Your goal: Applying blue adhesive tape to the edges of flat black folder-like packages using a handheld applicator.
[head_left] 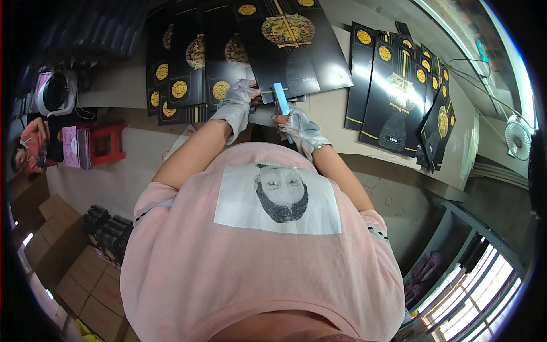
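Observation:
A black printed sheet [305,62] with a gold-and-coloured round picture lies in front of me on the table. My left hand [235,108], in a pale fingerless glove, is closed at its near left corner, fingers pinching the edge. In my right hand [303,130], gloved the same way, is a light blue bar-shaped tool [281,98]. It points away from me and its tip overlaps the sheet's near edge. Its exact kind does not show. Several similar black sheets [191,71] overlap to the left, partly covered by the front one.
More black printed pieces [393,91] are fanned out on the right of the table [333,122]. A small white fan [517,138] stands far right. At the left are a red stool [108,142], a seated person [34,142] and cardboard boxes [94,290].

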`<state>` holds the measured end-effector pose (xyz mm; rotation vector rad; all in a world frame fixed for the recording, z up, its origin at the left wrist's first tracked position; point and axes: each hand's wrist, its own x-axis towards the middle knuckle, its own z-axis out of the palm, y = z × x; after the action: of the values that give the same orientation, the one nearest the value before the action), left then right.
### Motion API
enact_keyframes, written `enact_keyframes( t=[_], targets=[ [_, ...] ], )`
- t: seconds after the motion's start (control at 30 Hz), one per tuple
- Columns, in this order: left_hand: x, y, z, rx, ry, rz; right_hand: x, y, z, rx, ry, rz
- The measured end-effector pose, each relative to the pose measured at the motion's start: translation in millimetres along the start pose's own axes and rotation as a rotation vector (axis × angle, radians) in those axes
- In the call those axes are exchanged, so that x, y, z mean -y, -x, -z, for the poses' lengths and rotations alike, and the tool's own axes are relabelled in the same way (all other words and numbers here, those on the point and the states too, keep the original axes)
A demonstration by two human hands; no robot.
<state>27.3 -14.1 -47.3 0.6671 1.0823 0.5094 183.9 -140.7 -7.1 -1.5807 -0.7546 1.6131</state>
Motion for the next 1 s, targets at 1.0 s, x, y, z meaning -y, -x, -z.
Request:
enact_keyframes(
  t=[1.0],
  targets=[
    [-50.5,33.7,-52.2,0.179,-2.127,-0.781,-41.1,99.3,94.5,-0.679,-0.78,-0.096]
  ],
)
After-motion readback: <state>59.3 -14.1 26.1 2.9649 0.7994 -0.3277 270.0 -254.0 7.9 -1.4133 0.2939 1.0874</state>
